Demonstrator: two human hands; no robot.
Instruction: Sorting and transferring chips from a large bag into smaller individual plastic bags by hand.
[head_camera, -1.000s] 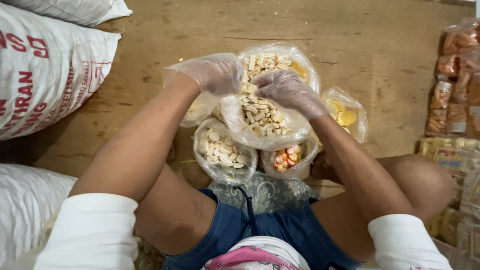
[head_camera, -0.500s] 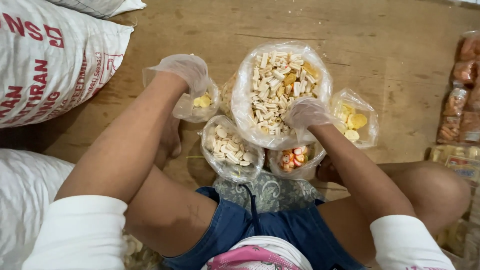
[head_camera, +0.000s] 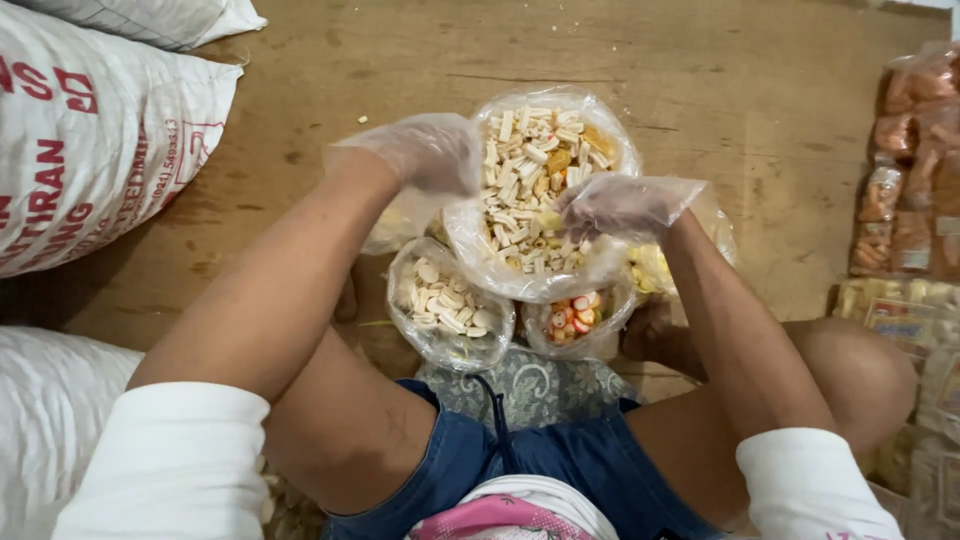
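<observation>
At the far left lay two white sacks (head_camera: 90, 130) on the wooden floor (head_camera: 760, 110), well apart from the work; they hindered nothing. The left hand (head_camera: 425, 152), in a thin clear glove, sat at the left rim of the big bag (head_camera: 520, 270) of pale stick-shaped snacks, fingers curled downward; whether it pinched the plastic or only steadied it I could not tell, for the glove hid the fingertips. Behind that hand a bag with yellow pieces (head_camera: 395, 225) showed only in part. Below it stood a small bag of white pieces (head_camera: 445, 310), open-mouthed, touching the big bag; just beside it a small bag of red-and-white sweets (head_camera: 575, 320). The right hand (head_camera: 615, 205), gloved likewise, lay over the snacks at the big bag's right side, fingers drawn together as if pinching a few sticks; the grip seemed closed on snacks, though the glove blurred it. By my judgement the step in hand was mixing or portioning snacks in the big bag, which rested on the floor between the person's knees; the next move would call for a firm hold on the rim and a careful lift of the pinch, lest pieces scatter. Right of the hand another yellow-piece bag (head_camera: 650, 270) crowded close; the small bags ringed the big one tightly and could be tipped by a forearm. At the far right stood stacked packets (head_camera: 910, 170), well clear.
</observation>
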